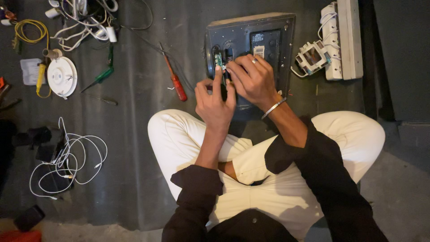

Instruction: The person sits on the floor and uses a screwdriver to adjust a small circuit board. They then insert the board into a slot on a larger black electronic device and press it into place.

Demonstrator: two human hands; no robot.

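Between our knees and the top edge of the view, on the dark floor mat (134, 134), lies a black device casing (280, 31) with its back face up, and both our hands meet over its lower left part. A small green circuit board (219, 60) stands at that spot, just above the fingertips of the left hand (215, 101) and just left of the fingertips of the right hand (253, 78). The left hand's index finger stretches up along the board and touches it, with the thumb curled in to the left; we cannot tell whether this is a full pinch. The right hand arches over the casing from the right, fingers bent, their tips touching the board's right edge; it wears a ring and a metal bangle (273, 108) at the wrist. Whether those fingers truly grip the board is hidden by the knuckles.

Left of the casing, well apart from the hands, a red-handled screwdriver (175, 80) lies slanted on the mat, and further left a green-handled screwdriver (101, 76). A white round fitting (62, 77) sits near the left edge, and a loose coil of white cable (67, 161) lies below it. To the right of the casing rests a white power strip (345, 38).
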